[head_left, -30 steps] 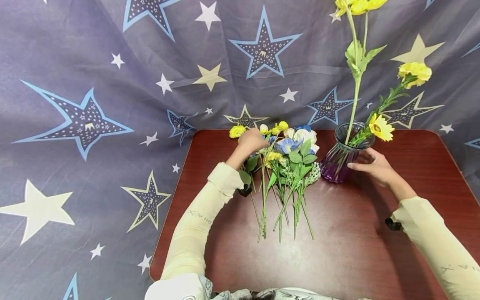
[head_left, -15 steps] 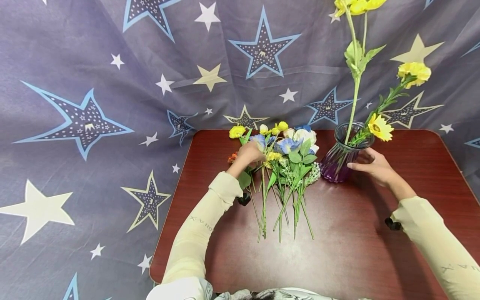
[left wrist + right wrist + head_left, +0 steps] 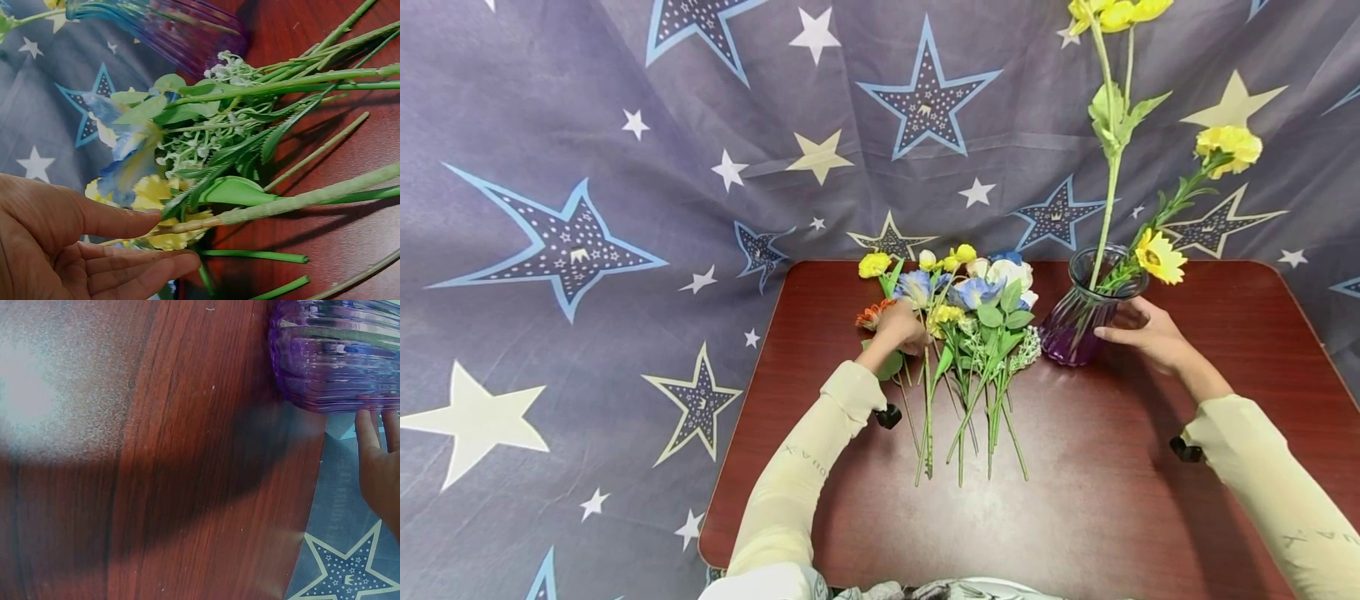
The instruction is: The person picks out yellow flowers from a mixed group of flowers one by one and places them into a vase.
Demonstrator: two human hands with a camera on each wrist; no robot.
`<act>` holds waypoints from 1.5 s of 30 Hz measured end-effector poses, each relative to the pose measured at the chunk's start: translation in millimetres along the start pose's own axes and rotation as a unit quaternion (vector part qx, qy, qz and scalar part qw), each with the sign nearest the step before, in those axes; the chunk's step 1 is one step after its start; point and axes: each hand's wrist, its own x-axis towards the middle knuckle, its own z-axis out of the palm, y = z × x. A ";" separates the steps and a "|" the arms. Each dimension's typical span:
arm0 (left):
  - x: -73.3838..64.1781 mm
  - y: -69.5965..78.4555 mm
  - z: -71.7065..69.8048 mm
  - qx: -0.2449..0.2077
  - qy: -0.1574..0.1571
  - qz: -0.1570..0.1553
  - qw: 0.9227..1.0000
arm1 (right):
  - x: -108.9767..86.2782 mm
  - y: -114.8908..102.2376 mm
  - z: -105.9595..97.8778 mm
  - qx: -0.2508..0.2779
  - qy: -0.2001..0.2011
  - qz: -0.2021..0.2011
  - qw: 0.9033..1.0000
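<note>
My left hand (image 3: 904,327) is among the artificial flowers on the table, beside an orange flower (image 3: 874,314). In the left wrist view, its thumb and fairly straight fingers stand apart on either side of a thick green stem (image 3: 275,205). Blue-and-white blooms (image 3: 976,292), yellow carnations (image 3: 152,192) and sprigs of small white blossoms (image 3: 206,147) lie close by. On the right, my right hand (image 3: 1150,333) holds a tilted purple glass vase (image 3: 1075,329), thumb in front and fingers behind. The vase bears a tall yellow-flowered stem (image 3: 1108,192), a yellow carnation (image 3: 1228,148) and a sunflower (image 3: 1161,256).
Flower stems (image 3: 960,442) point toward the front of the dark red wooden table (image 3: 1075,500). White blooms (image 3: 1011,273) and a yellow flower (image 3: 874,264) lie near the back edge. Behind the table hangs a grey curtain (image 3: 700,208) printed with stars.
My left hand has drawn back toward me from the flower heads to the stems, uncovering a blue bloom and the orange flower. My right hand and the vase have stayed put.
</note>
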 end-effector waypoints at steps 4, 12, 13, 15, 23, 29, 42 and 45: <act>6.9 -2.6 5.6 -0.047 -0.032 -0.020 0.998 | -0.5 -1.0 1.2 -0.013 0.001 -0.002 1.000; 10.7 -5.0 16.1 -0.132 -0.028 -0.035 0.990 | -0.7 -2.1 2.3 -0.021 0.001 -0.005 1.000; 9.8 -4.9 16.5 -0.148 -0.027 -0.037 0.988 | -0.5 -1.9 2.1 -0.019 0.001 -0.005 1.000; 8.0 -5.1 17.3 -0.182 -0.026 -0.036 0.982 | 0.0 -1.1 1.6 -0.016 0.000 -0.006 1.000; 2.8 -1.5 11.8 -0.194 -0.012 -0.037 0.980 | 1.4 2.3 -1.3 -0.003 -0.001 -0.004 1.000; -2.8 -0.2 5.0 -0.201 0.006 -0.024 0.979 | 0.6 3.2 -0.9 0.005 -0.002 -0.006 1.000; -9.0 2.2 -21.5 -0.137 0.044 0.009 0.990 | 0.2 2.1 -1.9 -0.011 -0.001 -0.006 1.000; -11.4 1.5 -26.3 -0.129 0.057 0.025 0.990 | 0.7 2.0 -1.9 -0.008 -0.002 -0.007 1.000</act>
